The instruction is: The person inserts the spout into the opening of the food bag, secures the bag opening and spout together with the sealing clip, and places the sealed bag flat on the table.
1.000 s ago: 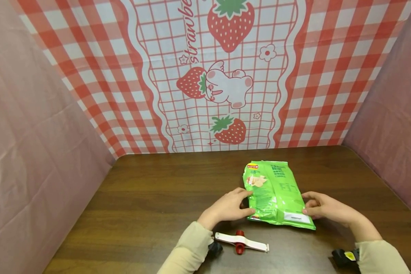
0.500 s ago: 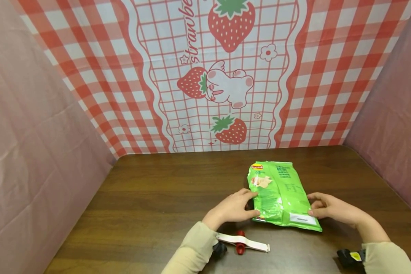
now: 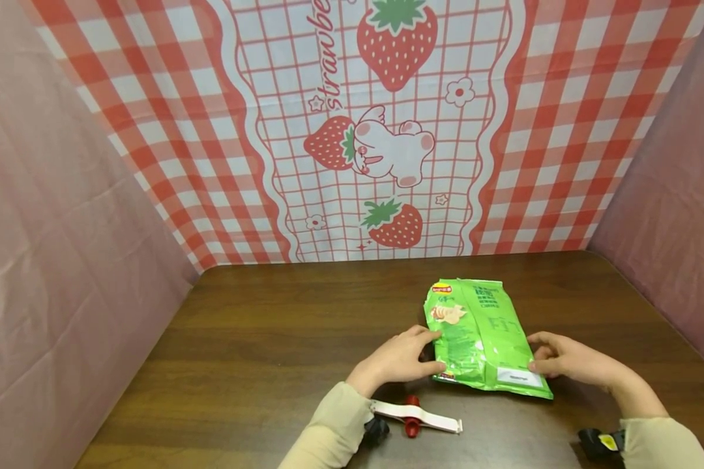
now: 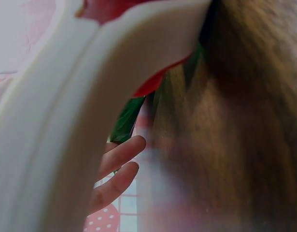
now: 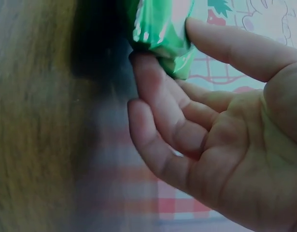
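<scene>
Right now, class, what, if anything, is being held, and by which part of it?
The green packet is held by its long sides, near the end toward the person: left hand on one, right hand on the other.

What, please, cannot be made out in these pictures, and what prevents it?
Left hand: mostly hidden in the left wrist view by the white-and-red tool.
Green packet: in the head view, smallest print too small to read; underside hidden by its upper face.
Word on the backdrop: cut off by the head view's top edge.
Tabletop: blurred in the left wrist view.
</scene>
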Demonstrator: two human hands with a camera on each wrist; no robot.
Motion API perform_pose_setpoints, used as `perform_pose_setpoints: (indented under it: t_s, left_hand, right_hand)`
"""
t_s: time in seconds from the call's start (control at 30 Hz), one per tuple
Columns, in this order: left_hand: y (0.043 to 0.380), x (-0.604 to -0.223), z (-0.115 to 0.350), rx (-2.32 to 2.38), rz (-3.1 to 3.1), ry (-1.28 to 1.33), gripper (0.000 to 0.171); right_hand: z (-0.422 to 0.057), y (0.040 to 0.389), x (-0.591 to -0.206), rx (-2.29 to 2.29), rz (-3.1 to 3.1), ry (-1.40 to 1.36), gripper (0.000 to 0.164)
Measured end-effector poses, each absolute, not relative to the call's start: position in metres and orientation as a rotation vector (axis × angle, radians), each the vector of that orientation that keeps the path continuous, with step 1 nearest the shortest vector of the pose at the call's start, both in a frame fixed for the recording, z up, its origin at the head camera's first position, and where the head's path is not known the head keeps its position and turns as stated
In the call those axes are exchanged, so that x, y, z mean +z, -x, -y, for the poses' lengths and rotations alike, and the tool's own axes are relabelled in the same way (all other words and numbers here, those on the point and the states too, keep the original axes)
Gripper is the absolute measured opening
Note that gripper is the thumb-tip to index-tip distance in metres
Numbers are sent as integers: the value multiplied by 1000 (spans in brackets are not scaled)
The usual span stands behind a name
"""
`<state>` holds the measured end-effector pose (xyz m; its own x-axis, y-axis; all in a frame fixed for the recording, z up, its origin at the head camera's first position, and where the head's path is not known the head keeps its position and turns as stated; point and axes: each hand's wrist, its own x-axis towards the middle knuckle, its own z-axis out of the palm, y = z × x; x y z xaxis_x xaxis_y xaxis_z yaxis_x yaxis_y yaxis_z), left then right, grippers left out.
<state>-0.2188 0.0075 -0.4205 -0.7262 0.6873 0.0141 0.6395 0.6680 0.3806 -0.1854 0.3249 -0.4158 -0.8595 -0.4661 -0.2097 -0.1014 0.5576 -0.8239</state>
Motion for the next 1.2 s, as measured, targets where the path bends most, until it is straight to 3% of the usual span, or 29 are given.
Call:
perform_pose_setpoints:
  t_s: [0.63, 1.2]
  left_hand:
    - [220, -422, 4, 572, -2747, -1122, 58]
    - [221, -421, 2, 516, -2748, -1168, 55]
  right_hand:
    - [-303, 174, -396, -834, -2815, 376, 45]
    - [-304, 175, -395, -793, -2839, 354, 38]
